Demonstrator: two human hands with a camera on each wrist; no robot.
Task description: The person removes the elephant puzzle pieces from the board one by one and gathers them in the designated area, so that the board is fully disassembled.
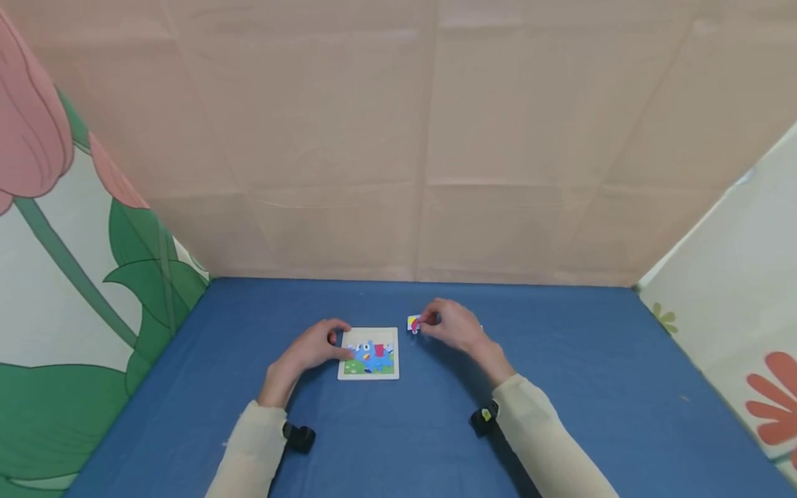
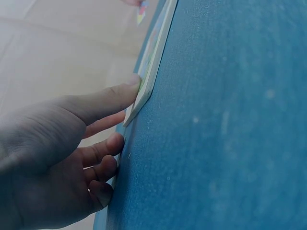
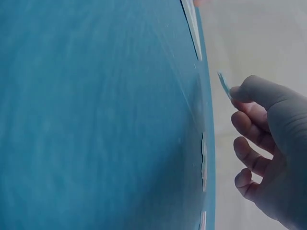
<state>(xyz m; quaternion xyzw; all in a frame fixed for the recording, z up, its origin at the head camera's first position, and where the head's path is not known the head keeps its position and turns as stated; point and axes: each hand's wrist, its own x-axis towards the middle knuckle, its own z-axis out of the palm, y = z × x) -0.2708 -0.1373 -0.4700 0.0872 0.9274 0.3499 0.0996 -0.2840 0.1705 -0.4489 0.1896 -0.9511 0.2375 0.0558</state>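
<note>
A square puzzle board (image 1: 369,377) with a pale rim lies flat on the blue table, bearing a blue cartoon figure on green. My left hand (image 1: 316,344) grips its left side, the thumb (image 2: 129,86) on the board and a finger at the far edge. Just right of the board, my right hand (image 1: 457,325) pinches a small colourful puzzle piece (image 1: 413,323) between thumb and forefinger. In the right wrist view the piece (image 3: 224,84) is raised above the table and seen nearly edge-on, while the other fingers curl loosely.
Flat pieces (image 3: 204,163) lie on the table near my right hand, mostly hidden behind it in the head view. A beige cloth wall (image 1: 423,173) rises behind the blue tabletop (image 1: 398,443). Printed panels flank both sides.
</note>
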